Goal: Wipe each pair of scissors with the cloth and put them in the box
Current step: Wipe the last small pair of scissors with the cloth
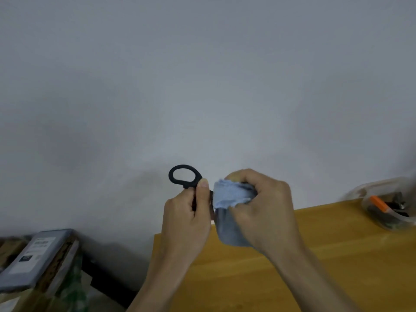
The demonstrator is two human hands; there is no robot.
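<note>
Yellow wooden table (337,255), clear plastic box (382,206) at its far right

Plain room; wooden desk (337,255); stacked boxes (33,262)

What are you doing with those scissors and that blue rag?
A person is wiping a pair of black-handled scissors. The left hand holds them by the handle, one loop sticking up. The right hand has the blue cloth wrapped around the blade end, which is hidden. This happens above a wooden table. A clear container with some items inside sits at the table's far right.
</note>
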